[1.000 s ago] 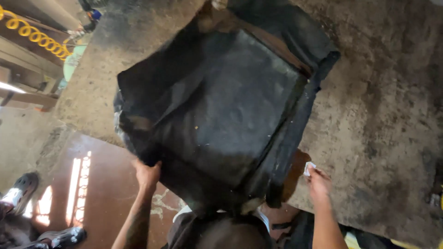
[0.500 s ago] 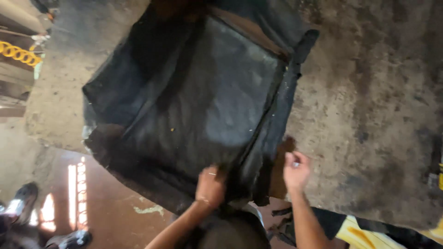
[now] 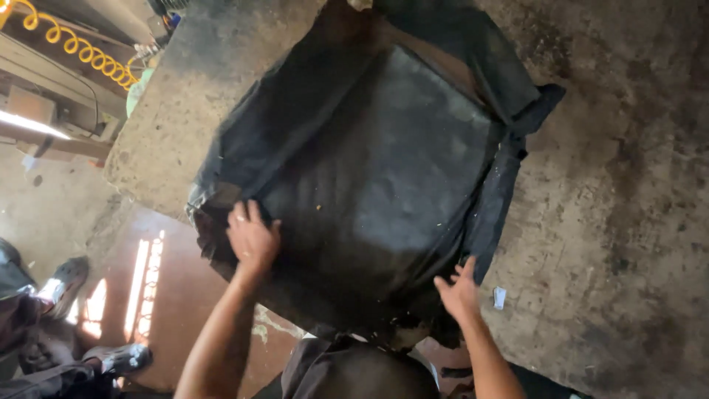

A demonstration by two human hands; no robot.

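Observation:
A large square cushion covered in black leather-like material [image 3: 377, 185] lies on a rough concrete surface [image 3: 628, 185], its loose black edges folded around the sides. My left hand [image 3: 251, 236] rests flat on the cushion's near left part, fingers spread over the cover close to its edge. My right hand [image 3: 458, 290] touches the near right corner, fingers apart against the hanging black flap [image 3: 491, 214]. Neither hand is closed around anything.
A coiled yellow hose [image 3: 81, 48] hangs at the upper left above a workbench. A small white scrap [image 3: 500, 297] lies on the concrete by my right hand. Another person's shoes [image 3: 66, 277] show at the lower left on the reddish floor [image 3: 170, 295].
My left hand moved left from the cushion's near middle to its near left part. My right hand shifted onto the near right corner. The view swung, so the cushion sits more centred.

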